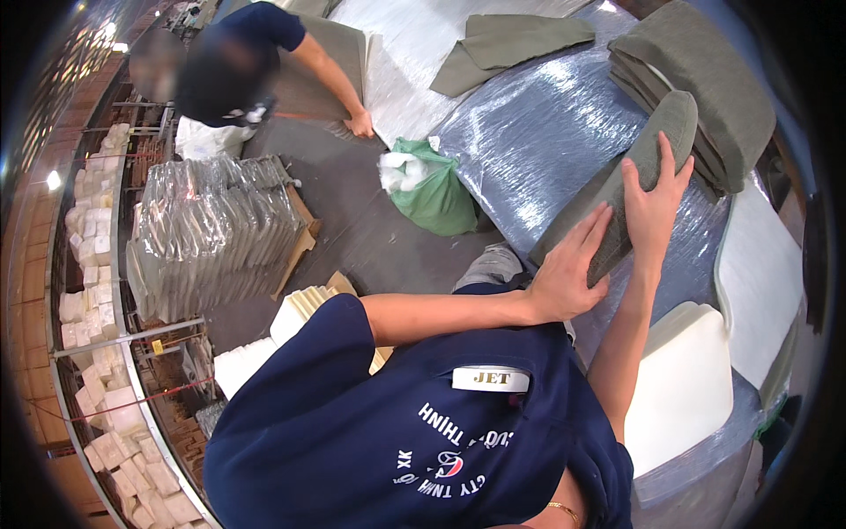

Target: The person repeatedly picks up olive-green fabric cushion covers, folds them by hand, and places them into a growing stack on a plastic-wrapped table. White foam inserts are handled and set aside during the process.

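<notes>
A long olive-grey cushion (654, 145) lies tilted across a work surface wrapped in clear plastic film (538, 141). My right hand (654, 204) grips the cushion around its middle, fingers spread over its upper side. Pressed against the lower end is my left hand (571, 275), with the fingers stretched along the fabric. Both forearms reach out from my navy shirt at the bottom of the view.
A stack of similar olive cushions (709, 84) sits at the top right, and folded olive fabric (511, 42) lies farther back. A white foam block (686, 388) is on my right. A green bag (436, 194), a film-wrapped stack (220, 231) and a co-worker's hand (359, 122) are on the left.
</notes>
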Demonstrator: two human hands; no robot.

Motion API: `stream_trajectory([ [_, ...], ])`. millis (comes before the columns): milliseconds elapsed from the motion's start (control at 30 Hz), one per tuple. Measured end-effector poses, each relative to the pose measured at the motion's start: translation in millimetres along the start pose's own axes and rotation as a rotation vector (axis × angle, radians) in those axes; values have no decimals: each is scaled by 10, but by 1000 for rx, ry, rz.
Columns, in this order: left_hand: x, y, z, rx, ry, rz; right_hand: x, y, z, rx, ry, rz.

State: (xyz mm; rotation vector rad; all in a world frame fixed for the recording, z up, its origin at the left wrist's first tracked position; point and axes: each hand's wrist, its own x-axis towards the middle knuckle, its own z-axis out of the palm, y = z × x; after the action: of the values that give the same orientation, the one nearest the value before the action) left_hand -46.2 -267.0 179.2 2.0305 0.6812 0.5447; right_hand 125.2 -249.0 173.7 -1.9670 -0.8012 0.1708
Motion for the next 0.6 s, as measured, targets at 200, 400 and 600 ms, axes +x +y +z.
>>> stream_trajectory([
  [200, 48, 72, 148, -242, -68, 38, -16, 184, -385, -70, -9, 42],
  [400, 1178, -529, 49, -358, 113, 144, -197, 202, -537, -2, -67, -112],
  [600, 2539, -805, -323, -170, 223, 276, -349, -272, -461, 141, -253, -214],
])
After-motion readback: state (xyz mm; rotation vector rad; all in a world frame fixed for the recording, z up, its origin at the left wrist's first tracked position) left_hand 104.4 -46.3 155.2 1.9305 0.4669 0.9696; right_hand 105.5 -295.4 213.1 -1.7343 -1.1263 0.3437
